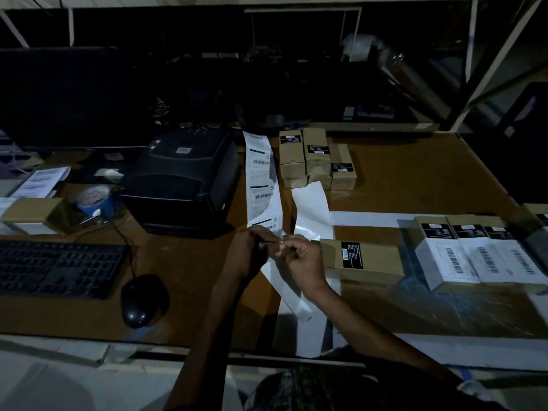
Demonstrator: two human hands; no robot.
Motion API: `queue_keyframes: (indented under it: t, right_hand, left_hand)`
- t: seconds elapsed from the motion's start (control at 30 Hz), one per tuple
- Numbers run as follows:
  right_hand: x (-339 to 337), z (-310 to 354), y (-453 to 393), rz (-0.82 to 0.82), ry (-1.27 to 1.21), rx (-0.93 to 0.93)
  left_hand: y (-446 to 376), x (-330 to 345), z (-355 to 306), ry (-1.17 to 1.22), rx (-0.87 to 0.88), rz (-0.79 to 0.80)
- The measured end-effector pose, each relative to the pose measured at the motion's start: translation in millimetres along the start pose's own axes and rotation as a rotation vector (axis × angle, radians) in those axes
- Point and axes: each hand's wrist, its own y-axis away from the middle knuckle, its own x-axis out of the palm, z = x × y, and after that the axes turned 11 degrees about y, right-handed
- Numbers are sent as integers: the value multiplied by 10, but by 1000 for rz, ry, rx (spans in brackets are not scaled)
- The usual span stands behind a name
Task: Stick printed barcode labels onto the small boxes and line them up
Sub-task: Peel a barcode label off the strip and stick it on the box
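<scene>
1. Barcode labels hang in a printed strip from the black label printer down across the bench to the two hands; three printed labels can be counted on it, the lowest partly hidden by fingers.
2. Left hand and right hand are close together at the strip's lower end, both pinching it (the light is dim, so whether the label edge has lifted cannot be told).
3. My judgement: the paper is thin, light and floppy, and its adhesive will cling to itself if it folds, so a corner is the place to take hold, with the backing held taut.
4. Spent white backing curls away behind the hands and trails over the bench's near edge.
5. One brown box lies just beside the right hand, black tag up, with no white label showing; it looks stiff and light, easy to steady with a palm.
6. Three labelled boxes stand touching in a row to the right.
7. Roughly five unlabelled brown boxes are stacked at the back (the count is uncertain).
</scene>
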Motion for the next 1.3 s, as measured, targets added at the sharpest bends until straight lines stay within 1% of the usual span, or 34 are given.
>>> queue_keyframes:
  t: [0.07, 0.13, 0.2, 0.27, 0.37, 0.4, 0.47, 0.53, 0.57, 0.63, 0.7, 0.77, 0.9, 0.93, 0.97, 1.03, 1.07, 1.1, 1.17, 1.23, 1.3]
  right_hand:
    - [-10, 82, -63, -26, -20, -5]
    - [-8, 158, -148, -26, -103, 24]
    - [-22, 305, -228, 1, -330, 131]
    - [-71, 463, -317, 11, -640, 246]
    - [-175, 626, -435, 78, -1072, 402]
    - [-206, 673, -449, 113, -1161, 420]
    - [-226, 704, -482, 164, -1242, 437]
    - [-226, 686, -498, 189, -1188, 467]
    - [-226, 658, -503, 207, -1119, 498]
    - [-244, 634, -473, 264, -968, 623]
    - [-251, 633, -413, 339, -908, 772]
    - [-219, 590, -384, 359, -884, 863]
    - [-134, 488, -355, 267, -832, 905]
    - [-112, 449, -313, 244, -770, 894]
    - [-80, 387, -264, 228, -657, 868]
    - [-31, 303, -119, 174, -390, 773]
    - [-18, 272, -40, 139, -312, 711]
    - [-16, 265, 36, 127, -279, 643]
    - [-22, 279, 153, 180, -288, 529]
    - [-26, 266, 212, 212, -280, 425]
    - [-37, 215, 207, 149, -224, 327]
  left_hand:
    - [-47, -23, -44, -114, 69, -66]
    - [-103, -43, -140, -139, 128, -181]
    - [-150, -70, -264, -113, 188, -306]
    - [-184, -88, -319, -124, 262, -382]
    - [-201, -79, -250, -317, 378, -443]
    - [-195, -64, -220, -382, 415, -452]
    - [-180, -38, -185, -450, 472, -459]
    - [-152, -14, -149, -480, 493, -454]
    - [-135, -12, -137, -479, 489, -439]
    - [-95, -9, -102, -466, 463, -387]
    - [-46, 19, -86, -441, 404, -313]
    - [-3, 53, -61, -405, 313, -245]
    - [92, 123, 77, -328, 17, -154]
    - [123, 142, 107, -309, -39, -149]
    - [153, 162, 117, -292, -75, -165]
    - [223, 206, 104, -256, -120, -220]
    - [254, 232, 105, -249, -122, -259]
    - [279, 252, 101, -237, -118, -302]
    - [334, 285, 86, -157, -126, -370]
    - [343, 302, 48, -28, -187, -417]
    - [317, 295, 33, 60, -233, -430]
